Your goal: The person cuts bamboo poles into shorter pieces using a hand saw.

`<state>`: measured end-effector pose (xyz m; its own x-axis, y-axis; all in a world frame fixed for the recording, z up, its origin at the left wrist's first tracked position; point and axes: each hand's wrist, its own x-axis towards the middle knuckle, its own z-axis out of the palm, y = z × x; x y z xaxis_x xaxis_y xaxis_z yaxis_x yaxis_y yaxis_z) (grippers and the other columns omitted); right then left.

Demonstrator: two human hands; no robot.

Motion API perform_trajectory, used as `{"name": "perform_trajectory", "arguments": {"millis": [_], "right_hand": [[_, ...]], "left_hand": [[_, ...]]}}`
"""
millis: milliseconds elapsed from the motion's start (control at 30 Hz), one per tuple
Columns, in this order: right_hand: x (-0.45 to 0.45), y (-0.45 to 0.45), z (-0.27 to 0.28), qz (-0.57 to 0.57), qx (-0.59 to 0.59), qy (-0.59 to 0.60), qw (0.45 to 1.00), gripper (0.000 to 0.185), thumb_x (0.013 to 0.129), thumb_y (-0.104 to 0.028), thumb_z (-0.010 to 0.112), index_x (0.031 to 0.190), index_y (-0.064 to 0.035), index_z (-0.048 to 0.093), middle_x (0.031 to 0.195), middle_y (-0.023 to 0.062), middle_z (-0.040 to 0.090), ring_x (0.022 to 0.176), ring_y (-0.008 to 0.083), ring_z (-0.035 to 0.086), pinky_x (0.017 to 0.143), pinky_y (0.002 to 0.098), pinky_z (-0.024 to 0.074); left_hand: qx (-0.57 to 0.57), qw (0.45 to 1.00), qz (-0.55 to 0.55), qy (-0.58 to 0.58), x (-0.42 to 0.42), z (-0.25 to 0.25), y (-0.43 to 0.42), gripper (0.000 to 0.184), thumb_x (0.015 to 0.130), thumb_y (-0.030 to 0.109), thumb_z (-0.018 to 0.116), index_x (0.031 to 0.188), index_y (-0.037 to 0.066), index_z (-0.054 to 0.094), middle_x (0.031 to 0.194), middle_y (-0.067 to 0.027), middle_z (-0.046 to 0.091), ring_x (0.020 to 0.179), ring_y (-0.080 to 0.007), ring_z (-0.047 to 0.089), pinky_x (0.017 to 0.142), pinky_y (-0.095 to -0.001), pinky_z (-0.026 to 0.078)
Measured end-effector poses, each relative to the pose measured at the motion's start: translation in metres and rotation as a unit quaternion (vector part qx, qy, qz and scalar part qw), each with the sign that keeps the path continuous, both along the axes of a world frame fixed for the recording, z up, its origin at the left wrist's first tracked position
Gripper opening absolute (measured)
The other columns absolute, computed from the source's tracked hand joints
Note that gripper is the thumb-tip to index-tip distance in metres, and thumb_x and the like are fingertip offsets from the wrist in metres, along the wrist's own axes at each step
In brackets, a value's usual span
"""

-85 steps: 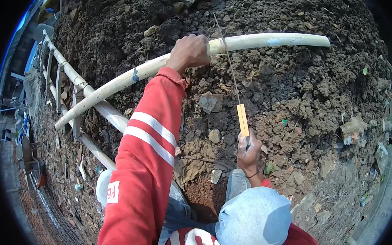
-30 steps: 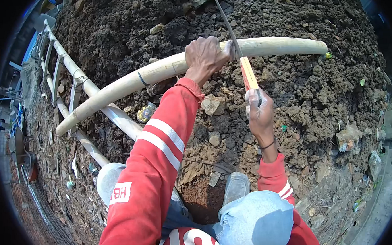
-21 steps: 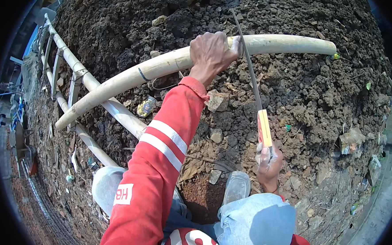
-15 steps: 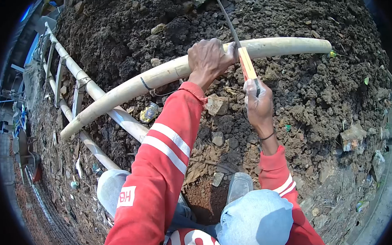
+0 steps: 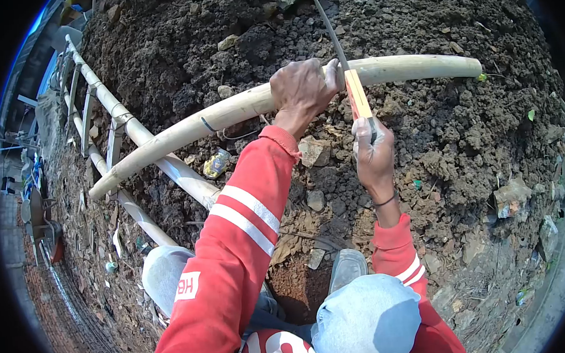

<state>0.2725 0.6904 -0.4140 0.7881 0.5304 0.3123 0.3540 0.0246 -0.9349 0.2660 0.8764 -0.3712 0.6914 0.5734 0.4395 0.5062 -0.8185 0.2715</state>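
A long, pale, curved pole [image 5: 184, 134] lies across a ladder-like frame at the left and reaches over the soil to the right. My left hand [image 5: 305, 92] is wrapped round the pole near its middle, thumb beside the saw blade. In my right hand [image 5: 374, 152] is the handle of a saw [image 5: 357, 96] with a yellow and red grip. Its blade crosses the pole just right of my left thumb and points away from me. The handle end of the blade is at the pole. How deep the cut is cannot be seen.
The ladder-like pole frame [image 5: 141, 134] stretches from the upper left toward my knee. Rough dark soil [image 5: 458, 122] with stones surrounds the pole. A crumpled yellow wrapper [image 5: 216, 163] lies below it. A wheelbarrow [image 5: 37, 218] stands at the far left, and a grey concrete strip [image 5: 550, 290] runs at the right.
The saw has gone back and forth across the pole, drawn toward me and then pushed away again. My left hand has moved along to the right on the pole since the earliest frame.
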Motion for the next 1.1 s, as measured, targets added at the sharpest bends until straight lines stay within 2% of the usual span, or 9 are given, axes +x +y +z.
{"name": "perform_trajectory", "arguments": {"millis": [67,100,200,400,533,633,800,900,1100], "right_hand": [[-0.036,-0.049,-0.006,0.023,-0.016,0.083,0.996,0.034,0.111,-0.032,0.049,0.097,-0.0026,0.059,0.067,-0.0089,0.042,0.055,-0.0005,0.037,0.047,0.0208,0.0265],[-0.059,-0.089,-0.012,0.018,-0.093,0.12,0.988,0.044,0.105,-0.041,0.054,0.099,0.0015,0.063,0.067,0.0001,0.051,0.06,0.0094,0.046,0.055,0.0299,0.0385],[-0.119,-0.172,-0.059,-0.017,-0.07,0.059,0.996,0.051,0.102,-0.047,0.053,0.098,0.0023,0.064,0.068,0.005,0.058,0.059,0.0117,0.053,0.058,0.0307,0.0436],[-0.008,-0.009,-0.001,-0.007,-0.037,0.034,0.999,0.034,0.107,-0.029,0.054,0.101,0.0034,0.062,0.064,0.0021,0.048,0.059,0.0107,0.041,0.054,0.0324,0.0371],[-0.032,-0.048,0.006,0.032,-0.019,0.115,0.993,0.037,0.111,-0.034,0.048,0.094,-0.0038,0.059,0.068,-0.0072,0.045,0.054,0.0006,0.037,0.047,0.0218,0.0285],[-0.105,-0.147,-0.029,-0.009,-0.031,0.101,0.994,0.061,0.105,-0.046,0.053,0.128,0.011,0.059,0.085,0.0,0.058,0.056,0.0009,0.042,0.05,0.0194,0.0328],[-0.049,-0.065,-0.006,0.004,-0.031,0.182,0.983,0.042,0.108,-0.036,0.052,0.096,0.0024,0.062,0.066,-0.0002,0.051,0.057,0.0074,0.044,0.053,0.0284,0.0361],[0.005,0.018,0.011,-0.006,-0.023,-0.014,1.0,0.034,0.108,-0.027,0.053,0.098,0.0045,0.06,0.066,0.0043,0.049,0.062,0.0119,0.044,0.056,0.0339,0.0394],[-0.106,-0.127,-0.015,-0.051,-0.076,0.11,0.99,0.053,0.103,-0.048,0.05,0.101,0.0035,0.064,0.068,0.0019,0.054,0.059,0.0095,0.051,0.056,0.0283,0.0411]], "left_hand": [[-0.026,0.999,0.02,-0.017,0.002,-0.004,-0.001,0.054,0.1,0.052,0.052,0.076,0.01,0.077,0.069,-0.0154,0.071,0.063,-0.0346,0.071,0.056,-0.0455,0.054],[-0.031,0.999,0.026,-0.017,0.004,-0.003,0.0,0.054,0.1,0.052,0.052,0.076,0.01,0.077,0.069,-0.0154,0.071,0.063,-0.0346,0.071,0.056,-0.0455,0.054],[-0.035,0.998,0.023,-0.056,0.006,-0.013,-0.001,0.055,0.103,0.046,0.048,0.071,0.011,0.075,0.064,-0.0153,0.068,0.06,-0.0342,0.07,0.059,-0.0458,0.052],[0.015,0.996,0.046,-0.07,0.004,-0.014,-0.009,0.055,0.103,0.044,0.049,0.068,0.011,0.074,0.062,-0.0147,0.068,0.056,-0.0332,0.067,0.057,-0.0451,0.049],[0.008,0.995,0.051,-0.089,0.01,-0.015,-0.001,0.056,0.103,0.044,0.049,0.066,0.01,0.075,0.061,-0.0149,0.067,0.055,-0.0336,0.067,0.056,-0.0451,0.049],[0.008,0.994,0.087,-0.069,0.015,-0.015,0.005,0.056,0.103,0.044,0.05,0.065,0.011,0.075,0.061,-0.0144,0.067,0.055,-0.0333,0.067,0.057,-0.0438,0.05],[0.028,0.994,0.057,-0.09,0.007,-0.024,-0.008,0.057,0.103,0.043,0.048,0.067,0.009,0.076,0.061,-0.0153,0.067,0.055,-0.0348,0.066,0.059,-0.0441,0.05],[0.005,0.995,0.057,-0.079,0.01,-0.008,0.0,0.057,0.104,0.043,0.047,0.066,0.01,0.075,0.063,-0.0154,0.068,0.056,-0.0351,0.067,0.058,-0.0455,0.05],[-0.007,0.994,0.076,-0.076,0.018,-0.011,0.008,0.058,0.103,0.044,0.048,0.066,0.008,0.075,0.063,-0.0163,0.068,0.058,-0.0357,0.068,0.059,-0.0454,0.051]]}}
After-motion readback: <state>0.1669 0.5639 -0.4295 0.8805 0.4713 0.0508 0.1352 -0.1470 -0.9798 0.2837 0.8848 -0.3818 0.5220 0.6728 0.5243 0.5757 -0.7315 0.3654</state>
